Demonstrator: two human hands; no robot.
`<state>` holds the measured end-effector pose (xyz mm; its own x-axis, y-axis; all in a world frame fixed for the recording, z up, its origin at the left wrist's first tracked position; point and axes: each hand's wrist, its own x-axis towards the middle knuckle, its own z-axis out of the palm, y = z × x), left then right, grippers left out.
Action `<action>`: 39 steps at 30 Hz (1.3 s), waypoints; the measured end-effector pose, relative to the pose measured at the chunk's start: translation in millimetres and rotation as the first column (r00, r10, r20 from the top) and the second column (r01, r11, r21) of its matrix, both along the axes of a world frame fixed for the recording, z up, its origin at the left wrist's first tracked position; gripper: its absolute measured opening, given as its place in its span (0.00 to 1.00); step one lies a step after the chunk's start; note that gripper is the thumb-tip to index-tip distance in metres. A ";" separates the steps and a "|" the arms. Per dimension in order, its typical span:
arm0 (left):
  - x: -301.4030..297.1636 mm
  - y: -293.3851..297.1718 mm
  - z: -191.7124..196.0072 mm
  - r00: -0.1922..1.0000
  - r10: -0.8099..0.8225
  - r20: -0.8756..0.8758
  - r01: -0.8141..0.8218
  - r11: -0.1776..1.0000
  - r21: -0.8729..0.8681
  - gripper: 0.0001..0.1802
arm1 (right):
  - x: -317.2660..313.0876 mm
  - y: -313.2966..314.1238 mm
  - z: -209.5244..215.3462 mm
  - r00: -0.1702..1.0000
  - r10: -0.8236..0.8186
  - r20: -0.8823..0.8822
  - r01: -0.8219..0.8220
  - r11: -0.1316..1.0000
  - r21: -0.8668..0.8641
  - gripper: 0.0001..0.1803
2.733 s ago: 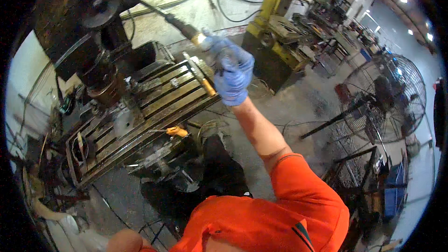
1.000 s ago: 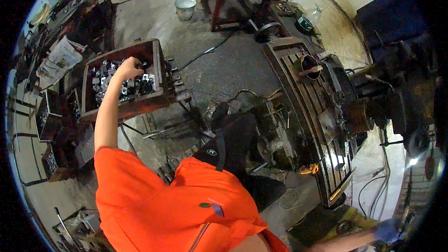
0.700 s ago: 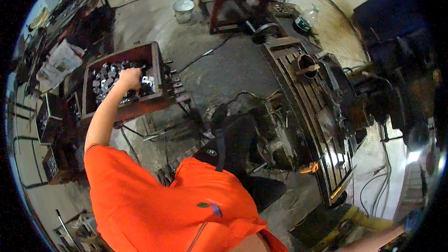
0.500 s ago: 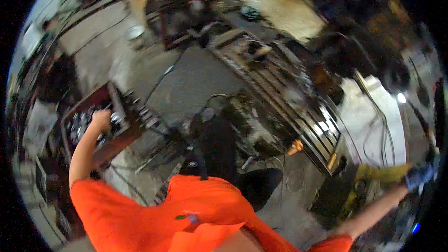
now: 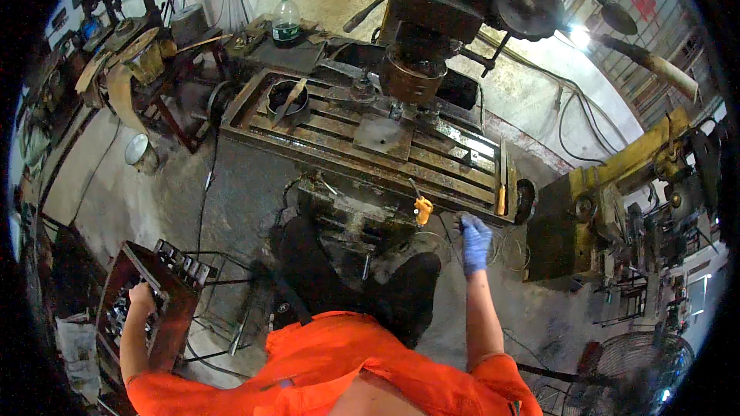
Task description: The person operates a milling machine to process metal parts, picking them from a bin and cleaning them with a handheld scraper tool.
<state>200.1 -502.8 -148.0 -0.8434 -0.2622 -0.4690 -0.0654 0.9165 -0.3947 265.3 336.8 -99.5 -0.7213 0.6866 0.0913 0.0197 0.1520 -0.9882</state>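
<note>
Brown and boxy, a wooden tray (image 5: 158, 316) sits at the far left, low down by the floor. Its long side runs from the near left up toward the far right, and it tips a bit. Small dark metal parts (image 5: 117, 316) fill the inside, but they are too small to tell apart. The left hand (image 5: 142, 295) is bare and rests on the top edge of the tray. Its fingers curl down over the rim, but I cannot tell if they grip anything.

Next comes the big grey machine table (image 5: 339, 150) in the middle. It is long and has deep grooves running from left to right. A round dark bowl (image 5: 287, 98) sits on its left end, and a flat square metal plate (image 5: 383, 134) lies near its middle. An orange handle (image 5: 422, 209) hangs at its front edge.

Just to the right of that handle is the right hand (image 5: 475, 242), in a blue glove. Its fingers are loosely open and hold nothing. A yellow machine (image 5: 609, 200) stands further right.
</note>
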 end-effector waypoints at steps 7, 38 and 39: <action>21.7 -15.4 29.7 0.974 0.135 -0.183 -0.092 0.969 0.228 0.26 | -35.4 -12.6 -32.1 0.990 0.024 0.136 -0.010 0.994 -0.105 0.10; -3.0 43.6 89.4 0.526 0.788 0.320 0.473 -0.584 0.660 0.16 | -94.2 -68.1 149.5 0.597 -0.155 0.787 -0.680 0.423 0.599 0.19; -11.3 49.3 88.5 0.577 0.752 0.319 0.465 -0.623 0.629 0.17 | -108.9 -75.7 151.8 0.602 -0.157 0.783 -0.670 0.434 0.602 0.19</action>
